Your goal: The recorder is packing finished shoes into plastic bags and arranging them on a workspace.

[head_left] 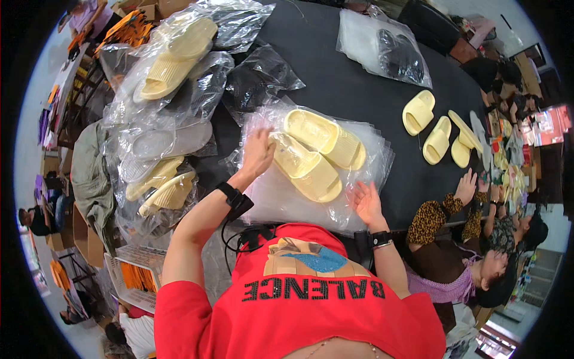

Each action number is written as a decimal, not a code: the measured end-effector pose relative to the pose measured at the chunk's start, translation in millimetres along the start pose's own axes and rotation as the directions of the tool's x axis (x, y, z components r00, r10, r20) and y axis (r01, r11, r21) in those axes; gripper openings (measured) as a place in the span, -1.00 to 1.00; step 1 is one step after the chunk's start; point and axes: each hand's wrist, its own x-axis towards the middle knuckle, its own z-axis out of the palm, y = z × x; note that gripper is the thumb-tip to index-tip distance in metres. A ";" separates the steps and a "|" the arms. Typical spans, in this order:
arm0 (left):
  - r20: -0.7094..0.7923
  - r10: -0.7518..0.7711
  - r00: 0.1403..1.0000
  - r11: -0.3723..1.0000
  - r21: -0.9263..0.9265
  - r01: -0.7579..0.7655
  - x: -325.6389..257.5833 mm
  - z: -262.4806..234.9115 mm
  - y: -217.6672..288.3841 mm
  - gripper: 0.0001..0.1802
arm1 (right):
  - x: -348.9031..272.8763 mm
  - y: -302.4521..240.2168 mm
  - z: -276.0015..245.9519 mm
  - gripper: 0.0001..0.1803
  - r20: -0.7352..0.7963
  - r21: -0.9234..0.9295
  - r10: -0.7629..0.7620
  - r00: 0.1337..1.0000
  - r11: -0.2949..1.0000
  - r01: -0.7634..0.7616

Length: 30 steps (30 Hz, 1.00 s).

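A pair of pale yellow slide slippers (308,170) lies side by side in a clear plastic bag on a stack of flat clear bags (266,200) in front of me. My left hand (258,154) is at the left end of the pair, its fingers bent together on the edge of the clear bag. Beside the lower right of the slippers, my right hand (366,203) is open, palm partly up and fingers apart, by the bag's right side.
Bagged slippers in yellow (173,60), grey (170,140) and black (254,84) pile up on the left. More clear bags (388,51) lie at the far right of the black table (311,66). Loose yellow slippers (437,140) sit near a co-worker's hand (466,186). A white basket (140,257) stands lower left.
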 end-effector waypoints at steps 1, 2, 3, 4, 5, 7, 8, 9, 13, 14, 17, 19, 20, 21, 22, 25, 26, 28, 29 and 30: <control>-0.222 0.158 0.962 0.960 0.263 -0.097 2.0 7.5 -2.3 -0.46 | 0.4 -2.4 1.6 -0.49 0.009 0.014 -0.004 1.000 1.000 0.003; -0.240 -0.017 0.971 0.978 0.197 0.066 9.0 13.3 -6.8 -0.31 | 7.5 -5.2 -2.1 -0.49 0.037 -0.089 0.018 0.999 0.996 -0.014; -0.227 -0.007 0.974 0.978 0.201 0.054 13.6 12.0 -4.2 -0.31 | 10.2 -6.5 3.5 -0.49 0.029 -0.076 0.011 1.000 0.997 -0.009; -0.189 -0.151 0.970 0.971 0.153 0.181 17.6 9.1 -2.6 -0.26 | 14.3 -5.2 10.9 -0.50 0.030 -0.179 -0.064 0.998 0.981 0.068; -0.147 -0.295 0.944 0.943 0.111 0.313 20.4 5.6 -1.8 -0.21 | 17.5 -6.2 18.3 -0.51 0.041 -0.285 -0.135 0.990 0.948 0.141; -0.166 -0.300 0.939 0.946 0.076 0.315 23.6 -3.7 -14.3 -0.25 | 20.2 -13.2 33.7 -0.52 0.026 -0.356 -0.258 0.966 0.900 0.250; -0.059 -0.304 0.951 0.952 -0.045 0.302 24.7 -9.5 -22.5 -0.31 | 21.2 -13.4 38.1 -0.52 0.023 -0.430 -0.375 0.927 0.833 0.347; 0.047 -0.294 0.955 0.940 -0.167 0.298 24.7 -12.6 -29.6 -0.37 | 22.3 -14.0 38.2 -0.52 0.027 -0.430 -0.370 0.929 0.834 0.344; 0.313 -0.226 0.922 0.641 -0.665 0.383 14.9 -35.8 -19.1 -0.66 | 25.4 -21.6 23.1 -0.57 -0.033 -0.501 -0.448 0.893 0.781 0.373; 0.254 -0.206 0.945 0.642 -0.693 0.327 9.7 -42.0 -16.4 -0.71 | 23.8 -20.7 19.7 -0.58 -0.038 -0.513 -0.459 0.888 0.771 0.377; 0.289 -0.169 0.942 0.665 -0.672 0.325 -0.2 -59.3 -17.3 -0.71 | 23.5 -17.7 11.7 -0.62 -0.048 -0.552 -0.459 0.887 0.752 0.360; 0.408 -0.132 0.903 0.528 -0.743 0.412 -8.5 -63.8 -10.4 -0.64 | 25.4 -15.5 6.5 -0.64 -0.070 -0.545 -0.441 0.895 0.768 0.336; 0.571 -0.006 0.821 0.366 -0.763 0.533 -14.5 -70.4 13.8 -0.59 | 24.7 -17.0 7.9 -0.64 -0.079 -0.543 -0.444 0.893 0.770 0.335; 0.684 0.147 0.715 0.206 -0.728 0.654 -19.3 -74.8 26.4 -0.54 | 21.0 -18.2 14.4 -0.61 -0.072 -0.473 -0.371 0.926 0.830 0.295; 0.692 0.275 0.668 0.234 -0.722 0.651 -15.7 -67.9 19.6 -0.51 | 19.2 -18.5 18.8 -0.58 -0.061 -0.399 -0.299 0.952 0.882 0.251; 0.660 -0.014 0.751 0.903 -0.315 0.293 2.0 -32.3 -13.8 -0.53 | 23.1 -16.6 22.6 -0.48 -0.063 -0.676 -0.304 0.951 0.713 0.183; 0.375 0.389 0.842 0.903 -0.338 -0.266 1.3 -3.9 -62.4 -0.56 | 27.9 -14.0 25.9 -0.41 -0.021 -0.681 -0.294 0.956 0.704 0.201; 0.376 0.498 0.781 0.838 -0.440 -0.323 22.5 7.8 -41.7 -0.55 | 29.4 -16.1 26.3 -0.40 -0.043 -0.699 -0.308 0.950 0.689 0.192; 0.359 0.584 0.728 0.771 -0.528 -0.358 30.3 10.7 -23.2 -0.54 | 28.9 -17.0 24.1 -0.40 -0.049 -0.719 -0.304 0.951 0.672 0.178; 0.458 0.601 0.655 0.708 0.077 -0.702 37.2 -0.2 22.4 -0.51 | 35.1 -16.7 10.1 -0.39 -0.044 -0.699 -0.297 0.954 0.692 0.183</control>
